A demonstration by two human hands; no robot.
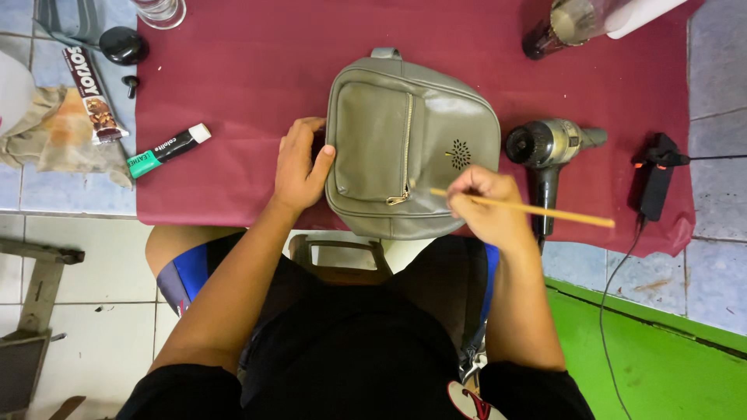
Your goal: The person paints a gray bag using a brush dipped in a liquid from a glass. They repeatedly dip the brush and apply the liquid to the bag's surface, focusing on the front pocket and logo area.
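A grey leather backpack point(412, 144) lies flat on a maroon cloth point(257, 70), front pocket up, with a gold zipper running down its middle. My left hand point(302, 165) rests against the bag's left edge, fingers curled on its side. My right hand point(486, 206) sits at the bag's lower right corner and pinches a thin wooden stick point(545, 210). The stick's left tip lies on the bag near the zipper pull, and its other end points right.
A hair dryer point(548, 148) lies right of the bag, a black adapter point(657, 175) with cable beyond it. A black-and-teal tube point(167, 150), a snack bar point(92, 93), a rag point(54, 132) and a black cap point(123, 44) sit at the left. A bottle point(568, 23) stands top right.
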